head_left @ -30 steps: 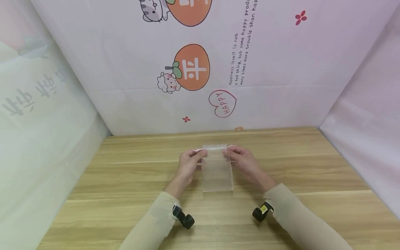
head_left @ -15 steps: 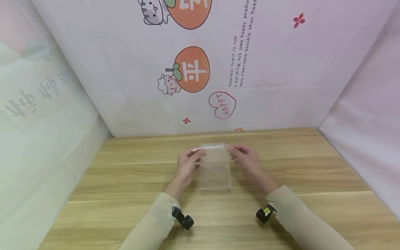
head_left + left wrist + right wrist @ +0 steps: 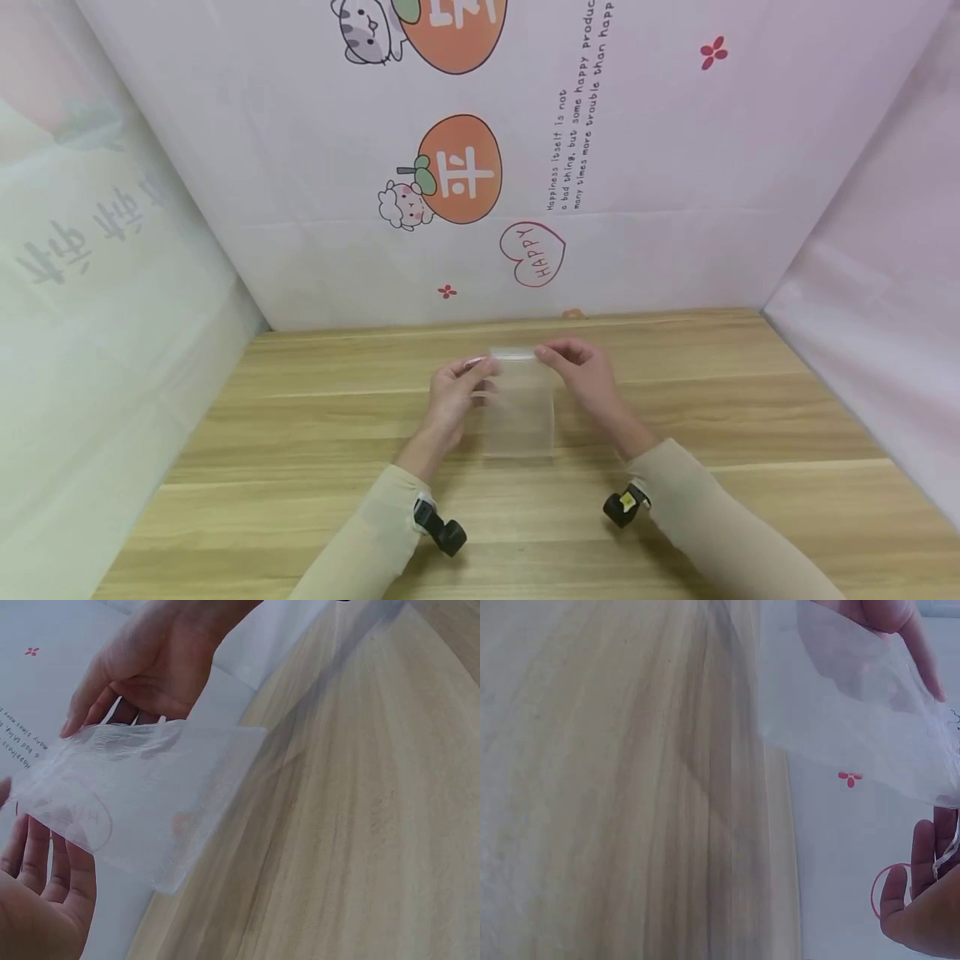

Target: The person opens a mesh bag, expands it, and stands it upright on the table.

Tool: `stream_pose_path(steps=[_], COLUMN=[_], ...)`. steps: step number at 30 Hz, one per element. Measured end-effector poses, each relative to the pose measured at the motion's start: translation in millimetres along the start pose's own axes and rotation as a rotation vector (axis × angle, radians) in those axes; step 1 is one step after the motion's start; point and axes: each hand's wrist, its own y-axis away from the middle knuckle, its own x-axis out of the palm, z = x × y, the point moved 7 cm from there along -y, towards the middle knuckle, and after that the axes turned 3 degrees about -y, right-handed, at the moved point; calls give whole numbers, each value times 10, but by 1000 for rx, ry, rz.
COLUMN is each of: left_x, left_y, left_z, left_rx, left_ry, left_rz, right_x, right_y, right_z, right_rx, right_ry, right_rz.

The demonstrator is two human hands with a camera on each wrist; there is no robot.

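A sheer white drawstring bag hangs spread between the two hands, its gathered mouth away from the body. At the mouth's left end, my left hand pinches the bag between thumb and fingers. My right hand pinches the opposite end of the mouth, thumb on the near side. Through the see-through cloth of the bag, the left wrist view shows the wall print behind. A white cord trails by the right hand's fingers in the right wrist view.
Under the hands lies a wood-grain table. A white printed sheet stands along its far edge, with further sheets at left and right. Each forearm wears a small black camera, one on the left and one on the right.
My right hand came off the bag's right side by half a second ago, holding out the cord end, then moved back left to pinch the mouth. My left hand kept its pinch, shifting slightly.
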Motion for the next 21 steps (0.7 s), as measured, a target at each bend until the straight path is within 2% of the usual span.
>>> stream_pose_path(steps=[6,13,21], left_x=[-77,-18,-1], left_y=[-2,-16,-23], left_z=[-63,3,8], left_rx=[37,25,40], left_ry=[6,-117,-81], left_rz=[-24,-33,-66], right_x=[15,45,47], right_y=[15,34,37], right_z=[-34,-46,-65], right_rx=[2,-1,24], right_ry=[-13,11,20], right_rz=[1,24,4])
